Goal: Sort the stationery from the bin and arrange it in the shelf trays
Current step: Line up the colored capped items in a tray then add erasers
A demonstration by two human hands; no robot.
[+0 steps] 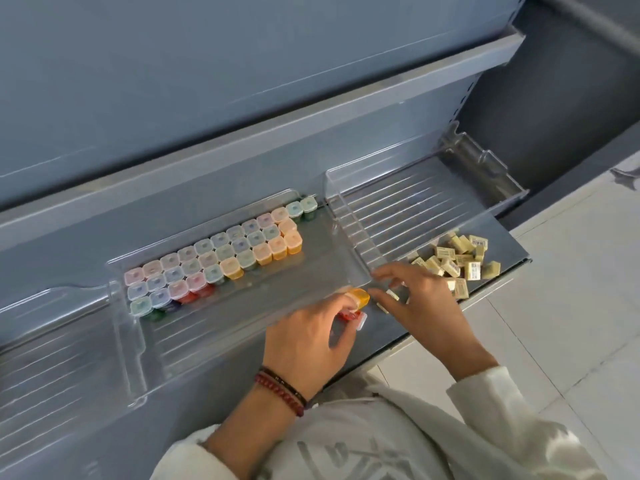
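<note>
Mid-sort at the shelf [388, 344]: middle tray [259, 306] filled from its back left corner with rows of coloured boxes [214, 258], eraser pile [457, 258] at the shelf's front right corner. At that tray's front edge, left hand [308, 334] gripping an orange box [358, 296] and a red box [349, 317]; right hand [419, 299] spread wide beside it, nothing plainly held. Next, probably: seating both in row. Eraser labels too small to read.

Pretty soft, even light, brightest on the white floor [571, 289] at right. Clear trays [242, 306] catch faint glare, everything's slightly mushy, and shelf [242, 140] lines bow near the edges.
</note>
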